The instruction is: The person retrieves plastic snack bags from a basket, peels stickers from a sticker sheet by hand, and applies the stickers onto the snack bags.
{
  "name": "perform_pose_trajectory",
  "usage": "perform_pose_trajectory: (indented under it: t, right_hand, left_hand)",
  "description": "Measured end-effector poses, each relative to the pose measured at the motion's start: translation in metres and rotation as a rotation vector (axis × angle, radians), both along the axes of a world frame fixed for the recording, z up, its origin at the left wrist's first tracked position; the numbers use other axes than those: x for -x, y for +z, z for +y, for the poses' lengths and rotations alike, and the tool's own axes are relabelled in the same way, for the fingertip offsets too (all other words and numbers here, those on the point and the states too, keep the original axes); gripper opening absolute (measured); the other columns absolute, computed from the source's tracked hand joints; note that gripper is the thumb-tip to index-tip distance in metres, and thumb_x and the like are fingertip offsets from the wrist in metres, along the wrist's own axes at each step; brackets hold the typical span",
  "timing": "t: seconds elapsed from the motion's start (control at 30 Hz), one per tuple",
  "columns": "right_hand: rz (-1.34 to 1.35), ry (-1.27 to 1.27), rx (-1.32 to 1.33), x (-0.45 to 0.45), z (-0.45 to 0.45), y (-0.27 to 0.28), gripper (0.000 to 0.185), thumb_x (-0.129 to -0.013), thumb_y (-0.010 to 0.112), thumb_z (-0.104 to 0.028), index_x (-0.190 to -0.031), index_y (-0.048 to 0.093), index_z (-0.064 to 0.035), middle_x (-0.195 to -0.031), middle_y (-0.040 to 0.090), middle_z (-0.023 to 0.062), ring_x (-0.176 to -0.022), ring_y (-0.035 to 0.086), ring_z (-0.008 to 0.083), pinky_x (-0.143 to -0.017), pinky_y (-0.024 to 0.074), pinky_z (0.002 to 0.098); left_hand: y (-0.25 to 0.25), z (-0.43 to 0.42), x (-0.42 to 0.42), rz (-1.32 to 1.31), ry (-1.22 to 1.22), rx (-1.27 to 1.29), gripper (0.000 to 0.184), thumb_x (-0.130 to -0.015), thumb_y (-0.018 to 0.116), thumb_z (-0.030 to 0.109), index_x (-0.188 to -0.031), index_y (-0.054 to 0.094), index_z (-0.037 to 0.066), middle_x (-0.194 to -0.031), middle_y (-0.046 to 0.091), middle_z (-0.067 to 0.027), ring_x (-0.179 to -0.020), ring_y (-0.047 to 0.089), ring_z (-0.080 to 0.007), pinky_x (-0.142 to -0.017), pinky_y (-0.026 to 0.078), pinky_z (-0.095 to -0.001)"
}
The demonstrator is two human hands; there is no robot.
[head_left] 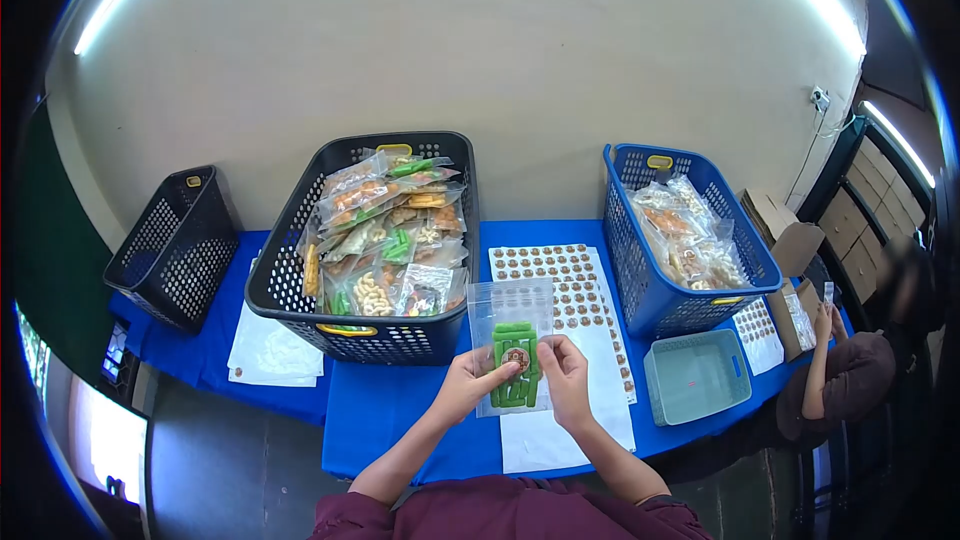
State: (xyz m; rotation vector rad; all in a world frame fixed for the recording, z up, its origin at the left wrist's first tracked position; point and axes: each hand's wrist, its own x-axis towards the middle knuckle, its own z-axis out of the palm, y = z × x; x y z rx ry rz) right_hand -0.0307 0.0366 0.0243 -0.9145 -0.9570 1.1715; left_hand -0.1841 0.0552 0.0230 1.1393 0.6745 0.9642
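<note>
- Black basket (165, 265), at the left end of the blue surface (400, 420); the inside low down is hidden by its wall.
- White sheets (275, 345), near edge, left part; partly covered by the larger basket, any print too faint to make out.
- Large black basket (420, 335), rising from the far edge, heaped with clear snack packets (385, 230); the lower layers are buried, and any label wording is too small to read.
- Your left hand (465, 380), over the near edge: clamped on the left side of the clear bag, thumb across the front, the other fingers mostly hidden.
- Clear bag (508, 302), held upright above the near edge, between your hands; green sticks (513, 334) inside, partly covered by a round brown label (516, 356), its writing illegible.
- Your right hand (566, 375): thumb and fingers together on the bag's right edge.
- Label sheets (575, 290), far edge to near edge, partly behind the bag; rows of round brown labels, unreadable.
- Blue basket (668, 314), far edge, right part; filled packets inside, bottom ones hidden.
- Pale green tray (697, 377), near edge.
- Smaller label sheet (758, 335), right end, partly hidden by the basket.
- Cardboard box (800, 325), right end.
- Another person (850, 380), far right, dim.
</note>
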Motion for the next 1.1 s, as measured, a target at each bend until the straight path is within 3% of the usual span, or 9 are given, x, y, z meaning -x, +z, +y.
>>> perform_pose_trajectory:
  t: [0.1, 0.2, 0.37, 0.43, 0.63, 0.77, 0.87, 1.0, 1.1]
  right_hand:
    - [-0.031, -0.105, -0.153, -0.002, -0.001, 0.004, 0.019, -0.077, 0.065, -0.008, -0.091, 0.054, -0.0015, -0.085, 0.050, 0.0033, -0.072, 0.049, 0.0077, -0.064, 0.0406, 0.0213]
    - [-0.740, -0.346, -0.369, -0.009, -0.011, 0.014, 0.022, -0.072, 0.067, -0.006, -0.091, 0.057, -0.0032, -0.090, 0.046, 0.0063, -0.074, 0.048, 0.0131, -0.065, 0.0405, 0.0240]
    - [-0.972, -0.481, -0.441, -0.005, -0.018, 0.003, 0.027, -0.065, 0.069, -0.004, -0.092, 0.064, -0.0060, -0.096, 0.049, 0.0072, -0.078, 0.045, 0.0194, -0.071, 0.0375, 0.0313]
    - [-0.994, -0.507, -0.463, -0.005, -0.019, -0.002, 0.024, -0.066, 0.068, -0.003, -0.089, 0.063, -0.0054, -0.095, 0.049, 0.0075, -0.079, 0.045, 0.0204, -0.071, 0.0373, 0.0315]
    - [-0.649, -0.310, -0.322, -0.015, -0.019, -0.004, 0.011, -0.069, 0.064, -0.001, -0.080, 0.061, -0.0036, -0.088, 0.051, 0.0084, -0.083, 0.047, 0.0204, -0.076, 0.0364, 0.0302]
    - [-0.609, -0.200, -0.302, -0.025, -0.023, 0.004, 0.007, -0.072, 0.062, -0.001, -0.079, 0.060, -0.0030, -0.084, 0.054, 0.0079, -0.087, 0.048, 0.0188, -0.078, 0.0363, 0.0285]
    - [-0.387, -0.157, -0.254, -0.032, -0.027, 0.008, 0.005, -0.073, 0.061, -0.001, -0.078, 0.059, -0.0028, -0.084, 0.055, 0.0071, -0.084, 0.049, 0.0180, -0.079, 0.0359, 0.0285]
    - [-0.495, -0.063, -0.199, -0.044, -0.030, 0.025, 0.006, -0.074, 0.061, -0.001, -0.080, 0.060, -0.0028, -0.076, 0.057, 0.0033, -0.074, 0.050, 0.0121, -0.074, 0.0371, 0.0260]
    - [-0.480, -0.073, -0.120, -0.036, -0.024, 0.025, 0.013, -0.073, 0.065, -0.004, -0.085, 0.062, -0.0028, -0.072, 0.060, 0.0023, -0.063, 0.048, 0.0074, -0.062, 0.0389, 0.0220]
  left_hand:
    - [-0.005, -0.002, -0.004, -0.009, 0.050, 0.010, 0.031, -0.084, 0.057, 0.015, -0.109, 0.053, -0.003, -0.097, 0.061, -0.0059, -0.085, 0.056, -0.0079, -0.074, 0.046, -0.0232]
    - [-0.008, -0.003, -0.007, -0.054, 0.074, 0.019, 0.031, -0.087, 0.054, 0.019, -0.108, 0.054, -0.003, -0.096, 0.061, -0.0057, -0.083, 0.056, -0.0073, -0.073, 0.046, -0.0223]
    - [-0.015, -0.009, -0.017, 0.090, 0.143, -0.141, 0.031, -0.089, 0.050, 0.023, -0.104, 0.055, -0.005, -0.090, 0.061, -0.0059, -0.079, 0.054, -0.0063, -0.069, 0.044, -0.0214]
    - [-0.007, -0.015, -0.020, 0.256, 0.172, -0.212, 0.031, -0.090, 0.049, 0.022, -0.102, 0.055, -0.006, -0.087, 0.062, -0.0059, -0.078, 0.053, -0.0060, -0.068, 0.044, -0.0210]
    - [-0.015, -0.010, -0.029, 0.180, 0.164, -0.215, 0.033, -0.090, 0.048, 0.024, -0.102, 0.055, -0.006, -0.084, 0.062, -0.0053, -0.078, 0.053, -0.0062, -0.067, 0.044, -0.0213]
    - [-0.017, -0.003, -0.029, 0.028, 0.019, -0.115, 0.035, -0.091, 0.045, 0.026, -0.103, 0.054, -0.006, -0.090, 0.061, -0.0054, -0.083, 0.053, -0.0073, -0.073, 0.042, -0.0209]
    - [-0.023, 0.005, -0.028, 0.084, 0.022, 0.009, 0.036, -0.092, 0.044, 0.027, -0.102, 0.055, -0.006, -0.089, 0.060, -0.0052, -0.080, 0.052, -0.0069, -0.071, 0.042, -0.0208]
    - [-0.001, 0.006, -0.029, 0.022, 0.014, -0.051, 0.038, -0.092, 0.043, 0.029, -0.102, 0.055, -0.006, -0.084, 0.059, -0.0031, -0.074, 0.050, -0.0058, -0.065, 0.041, -0.0203]
    - [-0.005, 0.003, -0.026, 0.052, -0.066, -0.056, 0.039, -0.092, 0.043, 0.030, -0.104, 0.055, -0.005, -0.090, 0.060, -0.0044, -0.079, 0.051, -0.0066, -0.069, 0.042, -0.0208]
